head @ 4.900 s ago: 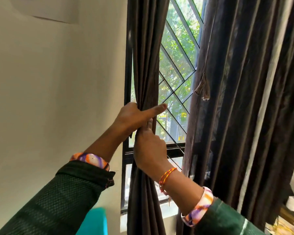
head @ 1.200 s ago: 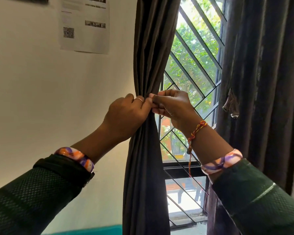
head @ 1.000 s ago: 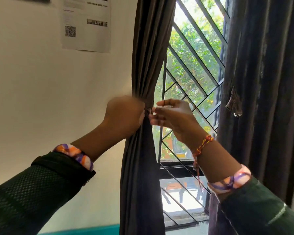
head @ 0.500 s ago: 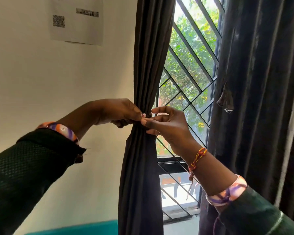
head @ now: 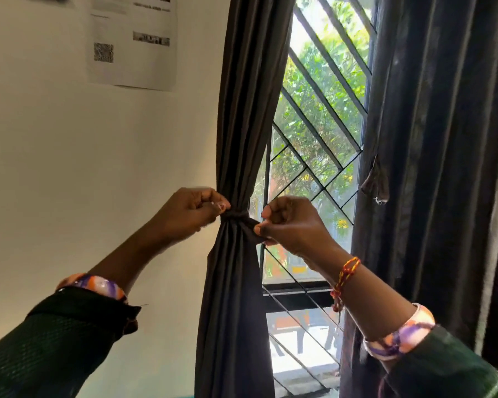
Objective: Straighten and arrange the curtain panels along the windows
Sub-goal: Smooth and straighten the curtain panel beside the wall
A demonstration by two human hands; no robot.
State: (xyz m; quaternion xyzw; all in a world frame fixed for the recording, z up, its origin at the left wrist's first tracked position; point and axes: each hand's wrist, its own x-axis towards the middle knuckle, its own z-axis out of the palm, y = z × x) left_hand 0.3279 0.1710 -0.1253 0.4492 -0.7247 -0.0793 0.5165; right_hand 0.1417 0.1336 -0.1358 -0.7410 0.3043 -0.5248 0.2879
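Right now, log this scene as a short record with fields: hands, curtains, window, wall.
left hand: closed on one end of the tie band
right hand: closed on the band's other end
left curtain panel: gathered, cinched at the band
right curtain panel: hanging loose, untied
window grille: diagonal bars, greenery beyond
wall: printed sheet with a QR code
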